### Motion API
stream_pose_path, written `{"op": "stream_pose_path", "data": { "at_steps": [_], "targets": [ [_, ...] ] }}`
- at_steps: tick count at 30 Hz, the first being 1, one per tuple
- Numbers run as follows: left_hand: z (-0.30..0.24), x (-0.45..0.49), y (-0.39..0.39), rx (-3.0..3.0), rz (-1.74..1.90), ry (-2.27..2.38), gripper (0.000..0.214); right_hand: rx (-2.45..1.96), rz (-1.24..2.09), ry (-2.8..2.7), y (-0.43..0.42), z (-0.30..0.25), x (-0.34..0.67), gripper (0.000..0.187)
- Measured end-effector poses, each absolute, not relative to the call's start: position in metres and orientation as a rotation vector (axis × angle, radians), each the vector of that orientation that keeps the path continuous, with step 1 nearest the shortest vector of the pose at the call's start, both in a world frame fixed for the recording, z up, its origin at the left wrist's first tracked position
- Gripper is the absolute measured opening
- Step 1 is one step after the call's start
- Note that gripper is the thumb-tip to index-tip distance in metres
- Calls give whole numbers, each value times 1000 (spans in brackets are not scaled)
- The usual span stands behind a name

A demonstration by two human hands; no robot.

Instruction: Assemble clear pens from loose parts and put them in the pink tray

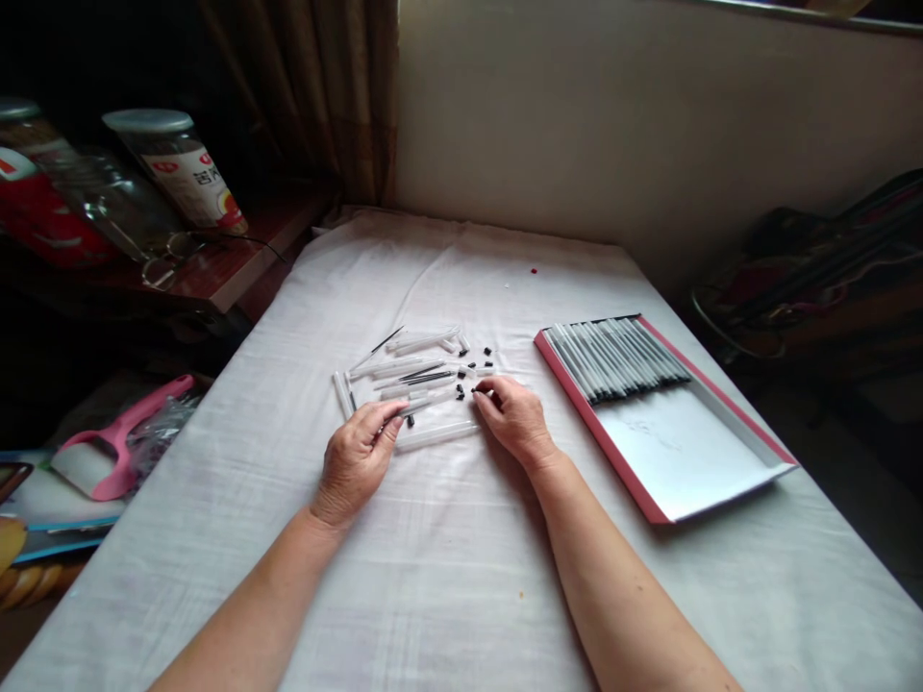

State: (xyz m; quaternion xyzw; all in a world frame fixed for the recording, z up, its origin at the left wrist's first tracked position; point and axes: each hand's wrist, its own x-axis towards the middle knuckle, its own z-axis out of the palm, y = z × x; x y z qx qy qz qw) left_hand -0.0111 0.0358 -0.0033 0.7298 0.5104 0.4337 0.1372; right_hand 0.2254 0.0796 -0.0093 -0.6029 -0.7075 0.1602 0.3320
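Note:
My left hand (pixel 357 457) rests on the white cloth (pixel 447 577) with its fingers pinched round a clear pen barrel (pixel 416 407) that points right. My right hand (pixel 513 415) lies beside it, fingertips pinched on a small black cap (pixel 476 389). Just beyond both hands lies a scatter of loose pen parts (pixel 418 367): clear barrels, thin black refills and several tiny black caps. Another clear barrel (pixel 438 435) lies on the cloth between the hands.
A shallow red-edged tray (pixel 721 452) at the right holds a row of assembled pens (pixel 612 358) at its far end. At the left a dark shelf carries jars (pixel 173 168). A pink tool (pixel 119 442) lies low at the left. A wall stands behind.

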Motion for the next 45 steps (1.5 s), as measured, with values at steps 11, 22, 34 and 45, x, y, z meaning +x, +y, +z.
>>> {"op": "stream_pose_path", "data": {
  "at_steps": [11, 22, 34, 45],
  "targets": [
    [-4, -7, 31, 2409, 1119, 1389, 24, -1280, 1025, -1165, 25, -9, 216, 16],
    [-3, -5, 30, 2436, 1053, 1395, 24, -1263, 1004, -1260, 22, -10, 217, 13],
    [-2, -5, 31, 2445, 1069, 1363, 23, -1265, 781, -1497, 21, -4, 221, 10],
    [1, -2, 29, 2447, 1084, 1322, 22, -1364, 658, -1743, 22, -3, 226, 35]
  ]
}}
